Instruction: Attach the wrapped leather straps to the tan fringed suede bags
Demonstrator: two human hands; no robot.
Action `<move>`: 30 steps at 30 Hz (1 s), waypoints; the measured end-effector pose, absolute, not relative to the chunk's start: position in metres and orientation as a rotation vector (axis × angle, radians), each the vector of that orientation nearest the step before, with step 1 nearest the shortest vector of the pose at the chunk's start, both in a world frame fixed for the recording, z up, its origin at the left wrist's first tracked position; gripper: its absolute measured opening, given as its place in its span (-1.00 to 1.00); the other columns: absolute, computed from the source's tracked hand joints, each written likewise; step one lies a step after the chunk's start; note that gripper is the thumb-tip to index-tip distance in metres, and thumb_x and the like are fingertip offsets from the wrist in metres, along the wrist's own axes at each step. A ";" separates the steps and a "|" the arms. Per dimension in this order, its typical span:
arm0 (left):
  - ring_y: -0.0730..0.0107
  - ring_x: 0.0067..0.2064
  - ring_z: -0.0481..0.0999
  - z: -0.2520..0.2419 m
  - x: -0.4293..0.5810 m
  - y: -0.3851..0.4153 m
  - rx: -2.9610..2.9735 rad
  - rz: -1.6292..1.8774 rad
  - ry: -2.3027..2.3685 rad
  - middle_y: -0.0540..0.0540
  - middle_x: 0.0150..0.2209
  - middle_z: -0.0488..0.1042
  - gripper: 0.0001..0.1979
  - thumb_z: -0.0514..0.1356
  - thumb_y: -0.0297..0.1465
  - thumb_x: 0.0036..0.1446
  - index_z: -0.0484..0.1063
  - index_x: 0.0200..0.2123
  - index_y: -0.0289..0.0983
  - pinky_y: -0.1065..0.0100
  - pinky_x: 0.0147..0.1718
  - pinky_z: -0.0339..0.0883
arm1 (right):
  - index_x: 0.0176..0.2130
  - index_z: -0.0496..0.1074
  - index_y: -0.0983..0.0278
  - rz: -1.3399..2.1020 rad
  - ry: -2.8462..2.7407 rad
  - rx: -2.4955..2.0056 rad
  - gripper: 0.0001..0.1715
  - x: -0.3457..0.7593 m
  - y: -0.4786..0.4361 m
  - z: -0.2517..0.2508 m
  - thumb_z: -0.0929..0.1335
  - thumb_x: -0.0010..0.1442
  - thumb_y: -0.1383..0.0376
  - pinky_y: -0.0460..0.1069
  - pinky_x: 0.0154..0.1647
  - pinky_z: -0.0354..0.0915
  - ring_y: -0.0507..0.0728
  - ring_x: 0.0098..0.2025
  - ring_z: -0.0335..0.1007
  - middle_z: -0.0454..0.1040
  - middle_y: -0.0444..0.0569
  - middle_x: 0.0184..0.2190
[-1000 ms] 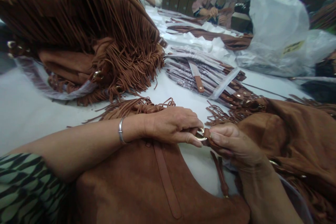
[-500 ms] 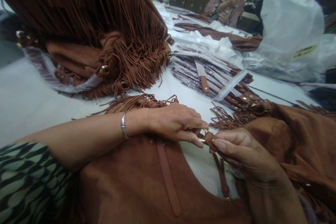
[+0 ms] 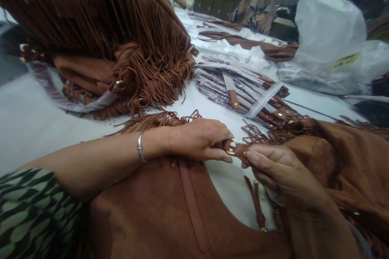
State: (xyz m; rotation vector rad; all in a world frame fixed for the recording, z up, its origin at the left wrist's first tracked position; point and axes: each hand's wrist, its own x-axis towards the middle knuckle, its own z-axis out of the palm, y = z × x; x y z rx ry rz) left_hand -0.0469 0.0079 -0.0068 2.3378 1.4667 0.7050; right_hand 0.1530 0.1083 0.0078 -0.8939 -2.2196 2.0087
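A brown suede bag (image 3: 161, 210) with fringe along its far edge lies in front of me, a flat leather strip (image 3: 193, 206) running down its face. My left hand (image 3: 202, 139), with a silver bangle at the wrist, is closed on a gold metal ring (image 3: 231, 147) above the bag's right side. Looped through that ring is the end of a brown leather strap (image 3: 241, 151). My right hand (image 3: 279, 166) pinches this strap end between thumb and fingers. Below the hands hangs a thin leather zipper pull (image 3: 257, 206).
A pile of fringed brown bags (image 3: 100, 28) rises at the far left. Wrapped straps (image 3: 240, 89) lie in a bundle mid-table. More brown bags (image 3: 349, 158) sit at right, behind them a white plastic bag (image 3: 331, 36). Two people are across the table (image 3: 69, 129).
Both hands have shifted slightly left, still at the ring and strap. My left fingers now curl more around the ring. Across the table, one person's hand has risen.
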 end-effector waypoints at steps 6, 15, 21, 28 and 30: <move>0.31 -0.31 0.37 -0.007 -0.045 0.010 2.410 0.590 1.505 -0.17 -0.32 0.42 -0.58 -0.04 -0.13 0.27 0.36 -0.17 -0.39 0.34 -0.29 0.24 | -0.53 0.44 0.35 2.126 -2.092 -0.931 -0.48 0.152 0.115 0.002 0.38 0.05 -0.07 -0.14 -0.75 -0.39 -0.14 -0.77 -0.25 -0.01 -0.27 -0.82; 0.31 -0.29 0.42 -0.015 -0.047 0.009 2.448 0.557 1.587 -0.17 -0.32 0.47 -0.64 0.00 -0.16 0.26 0.36 -0.20 -0.35 0.36 -0.32 0.25 | -0.46 0.46 0.35 2.009 -2.320 -0.861 -0.52 0.153 0.105 0.007 0.35 0.12 -0.03 -0.13 -0.71 -0.33 -0.12 -0.72 -0.17 0.00 -0.26 -0.78; 0.29 -0.26 0.43 -0.008 -0.047 0.010 2.377 0.529 1.660 -0.15 -0.27 0.47 -0.64 0.06 -0.13 0.22 0.35 -0.18 -0.34 0.35 -0.29 0.26 | -0.47 0.42 0.33 2.044 -2.199 -0.953 -0.51 0.148 0.106 0.003 0.33 0.13 -0.05 -0.15 -0.75 -0.37 -0.12 -0.75 -0.22 -0.01 -0.28 -0.80; 0.20 -0.22 0.46 -0.007 -0.042 0.011 2.398 0.380 1.849 -0.21 -0.24 0.47 -0.69 0.08 -0.29 0.21 0.24 -0.06 -0.37 0.27 -0.27 0.30 | -0.49 0.38 0.32 2.240 -1.928 -1.000 -0.53 0.144 0.116 -0.010 0.35 0.10 -0.04 -0.18 -0.79 -0.29 -0.13 -0.78 -0.27 0.00 -0.31 -0.82; 0.19 -0.20 0.47 -0.006 -0.042 0.011 2.409 0.365 1.856 -0.23 -0.19 0.47 -0.66 0.04 -0.29 0.23 0.20 0.00 -0.36 0.27 -0.27 0.32 | -0.48 0.36 0.31 2.314 -1.828 -0.980 -0.54 0.141 0.113 -0.010 0.36 0.09 -0.04 -0.19 -0.80 -0.26 -0.13 -0.79 -0.28 0.00 -0.32 -0.84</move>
